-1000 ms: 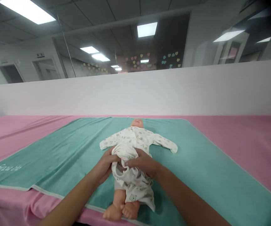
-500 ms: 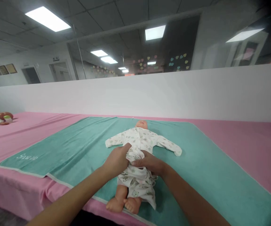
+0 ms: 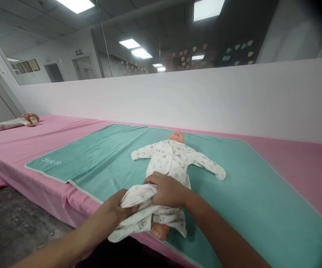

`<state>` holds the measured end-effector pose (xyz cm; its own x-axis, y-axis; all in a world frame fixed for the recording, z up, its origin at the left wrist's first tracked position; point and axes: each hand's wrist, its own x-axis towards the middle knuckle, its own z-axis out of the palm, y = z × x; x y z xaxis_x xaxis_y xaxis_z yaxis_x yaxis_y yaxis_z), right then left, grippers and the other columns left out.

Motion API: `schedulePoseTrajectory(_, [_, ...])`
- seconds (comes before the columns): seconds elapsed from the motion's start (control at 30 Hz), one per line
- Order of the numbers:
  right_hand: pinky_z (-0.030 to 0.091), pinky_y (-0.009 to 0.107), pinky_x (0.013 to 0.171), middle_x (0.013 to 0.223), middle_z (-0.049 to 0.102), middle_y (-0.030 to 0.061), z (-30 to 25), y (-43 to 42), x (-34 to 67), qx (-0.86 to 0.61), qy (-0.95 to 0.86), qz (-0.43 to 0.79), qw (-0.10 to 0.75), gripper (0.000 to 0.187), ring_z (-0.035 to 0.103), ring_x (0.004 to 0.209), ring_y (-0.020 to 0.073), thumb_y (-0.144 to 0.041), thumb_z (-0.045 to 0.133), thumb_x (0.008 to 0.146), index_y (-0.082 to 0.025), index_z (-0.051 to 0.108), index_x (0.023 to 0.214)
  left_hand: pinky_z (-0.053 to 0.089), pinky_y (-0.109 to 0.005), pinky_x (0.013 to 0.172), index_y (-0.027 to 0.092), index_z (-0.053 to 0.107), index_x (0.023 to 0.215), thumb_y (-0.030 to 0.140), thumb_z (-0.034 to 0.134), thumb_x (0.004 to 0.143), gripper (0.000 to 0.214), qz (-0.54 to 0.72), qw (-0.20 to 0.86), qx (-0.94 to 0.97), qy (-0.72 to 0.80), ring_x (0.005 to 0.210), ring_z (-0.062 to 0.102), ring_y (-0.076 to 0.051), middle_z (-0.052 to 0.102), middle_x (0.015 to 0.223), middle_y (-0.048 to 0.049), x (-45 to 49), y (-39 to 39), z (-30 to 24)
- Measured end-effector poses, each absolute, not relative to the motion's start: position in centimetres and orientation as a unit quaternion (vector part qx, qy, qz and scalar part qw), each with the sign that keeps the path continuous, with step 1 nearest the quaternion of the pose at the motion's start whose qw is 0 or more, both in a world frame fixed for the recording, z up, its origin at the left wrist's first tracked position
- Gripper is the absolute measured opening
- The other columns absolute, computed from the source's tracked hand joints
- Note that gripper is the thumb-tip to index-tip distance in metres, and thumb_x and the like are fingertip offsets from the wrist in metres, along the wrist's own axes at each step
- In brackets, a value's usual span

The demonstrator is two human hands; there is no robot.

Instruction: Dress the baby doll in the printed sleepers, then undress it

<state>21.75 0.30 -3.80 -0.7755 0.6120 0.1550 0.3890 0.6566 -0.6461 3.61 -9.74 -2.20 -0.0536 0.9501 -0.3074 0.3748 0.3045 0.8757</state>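
Observation:
A baby doll (image 3: 176,137) lies on its back on a teal towel (image 3: 242,186), dressed in a white printed top (image 3: 173,159) with sleeves spread out. Both my hands grip white printed baby trousers (image 3: 144,217) bunched over the doll's legs. My left hand (image 3: 113,210) clasps the cloth at the lower left. My right hand (image 3: 168,190) is closed over the waistband at the doll's hips. One doll foot (image 3: 160,231) shows under the cloth near the table's front edge.
The towel covers a pink-sheeted table (image 3: 297,160) backed by a low white wall (image 3: 205,96). Another doll (image 3: 28,119) in white clothes lies at the far left of the table. Dark floor (image 3: 12,219) shows at the lower left.
Both hands have pulled the trousers down from the doll's waist toward its feet. The view has swung left and down, so more floor and the far-left doll show.

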Motion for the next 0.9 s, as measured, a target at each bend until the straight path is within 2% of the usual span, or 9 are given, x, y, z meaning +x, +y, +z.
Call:
schedulePoseTrajectory(0.1, [0.04, 0.029, 0.07, 0.119, 0.05, 0.0011, -3.9, 0.2, 21.7, -0.275, -0.902, 0.293, 0.158, 0.049, 0.054, 0.087, 0.0188, -0.033, 0.059, 0.064, -0.031, 0.053, 0.113, 0.042, -0.023, 0.054, 0.015, 0.057, 0.092, 0.047, 0.067, 0.068, 0.042, 0.317, 0.453, 0.462, 0.694, 0.067, 0.06, -0.02, 0.064, 0.073, -0.0033, 2.7, -10.2, -3.8])
schedulePoseTrajectory(0.17, [0.04, 0.032, 0.075, 0.13, 0.045, 0.0004, -4.1, 0.1, 21.6, -0.269, -0.913, 0.265, 0.156, 0.049, 0.054, 0.095, 0.0218, -0.038, 0.059, 0.065, -0.032, 0.054, 0.113, 0.04, -0.021, 0.046, 0.015, 0.057, 0.093, 0.049, 0.066, 0.068, 0.043, 0.308, 0.455, 0.434, 0.713, 0.058, 0.058, -0.018, 0.063, 0.067, -0.002, 2.4, -10.4, -4.7])
schedulePoseTrajectory(0.23, [0.04, 0.035, 0.079, 0.136, 0.041, 0.0001, -4.3, 0.0, 21.5, -0.264, -0.922, 0.239, 0.154, 0.047, 0.052, 0.104, 0.0249, -0.04, 0.058, 0.066, -0.032, 0.055, 0.112, 0.033, -0.02, 0.036, 0.015, 0.057, 0.096, 0.052, 0.064, 0.068, 0.046, 0.299, 0.473, 0.418, 0.715, 0.046, 0.052, -0.015, 0.06, 0.06, -0.0004, 2.3, -10.7, -5.2])
schedulePoseTrajectory(0.33, [0.04, 0.035, 0.081, 0.137, 0.041, -0.0002, -4.3, -0.2, 21.6, -0.255, -0.925, 0.241, 0.147, 0.046, 0.051, 0.108, 0.0253, -0.038, 0.056, 0.067, -0.031, 0.056, 0.112, 0.03, -0.019, 0.032, 0.017, 0.058, 0.103, 0.053, 0.062, 0.07, 0.049, 0.304, 0.502, 0.425, 0.689, 0.042, 0.05, -0.014, 0.058, 0.057, 0.0005, 2.7, -11.2, -5.2])
schedulePoseTrajectory(0.5, [0.04, 0.033, 0.088, 0.132, 0.047, -0.0014, -3.7, -0.4, 22.0, -0.255, -0.902, 0.299, 0.179, 0.038, 0.049, 0.112, 0.0234, -0.03, 0.056, 0.066, -0.028, 0.06, 0.104, 0.043, -0.023, 0.042, 0.02, 0.055, 0.115, 0.048, 0.065, 0.071, 0.054, 0.325, 0.552, 0.424, 0.64, 0.058, 0.061, -0.02, 0.067, 0.075, -0.0034, 3.2, -11.1, -4.5])
schedulePoseTrajectory(0.6, [0.037, 0.033, 0.094, 0.13, 0.05, -0.0013, -3.6, -0.4, 22.1, -0.253, -0.889, 0.326, 0.199, 0.038, 0.045, 0.117, 0.0227, -0.028, 0.058, 0.066, -0.028, 0.06, 0.104, 0.05, -0.026, 0.062, 0.019, 0.059, 0.11, 0.04, 0.068, 0.07, 0.047, 0.364, 0.538, 0.432, 0.626, 0.08, 0.064, -0.023, 0.069, 0.09, -0.0045, 3.1, -10.5, -4.6])
schedulePoseTrajectory(0.67, [0.036, 0.034, 0.096, 0.129, 0.05, -0.001, -3.6, -0.3, 22.1, -0.259, -0.884, 0.331, 0.205, 0.04, 0.045, 0.118, 0.0226, -0.029, 0.06, 0.066, -0.028, 0.06, 0.106, 0.049, -0.027, 0.074, 0.019, 0.061, 0.107, 0.035, 0.07, 0.069, 0.043, 0.391, 0.539, 0.429, 0.611, 0.092, 0.061, -0.024, 0.068, 0.096, -0.0038, 3.2, -10.3, -4.8])
schedulePoseTrajectory(0.83, [0.034, 0.035, 0.099, 0.133, 0.046, -0.0012, -3.5, -0.2, 22.4, -0.247, -0.882, 0.357, 0.183, 0.051, 0.04, 0.122, 0.024, -0.049, 0.065, 0.064, -0.03, 0.057, 0.111, 0.05, -0.03, 0.07, 0.014, 0.058, 0.112, 0.031, 0.071, 0.068, 0.05, 0.434, 0.61, 0.325, 0.578, 0.085, 0.064, -0.025, 0.069, 0.089, -0.0079, 4.5, -10.8, -4.5])
schedulePoseTrajectory(0.9, [0.031, 0.036, 0.101, 0.134, 0.044, -0.0028, -3.3, 0.0, 22.6, -0.242, -0.879, 0.371, 0.177, 0.055, 0.038, 0.124, 0.0234, -0.052, 0.066, 0.063, -0.032, 0.055, 0.114, 0.05, -0.032, 0.071, 0.014, 0.055, 0.118, 0.03, 0.071, 0.067, 0.056, 0.455, 0.641, 0.294, 0.544, 0.086, 0.064, -0.027, 0.069, 0.091, -0.0092, 5.1, -11.4, -4.5])
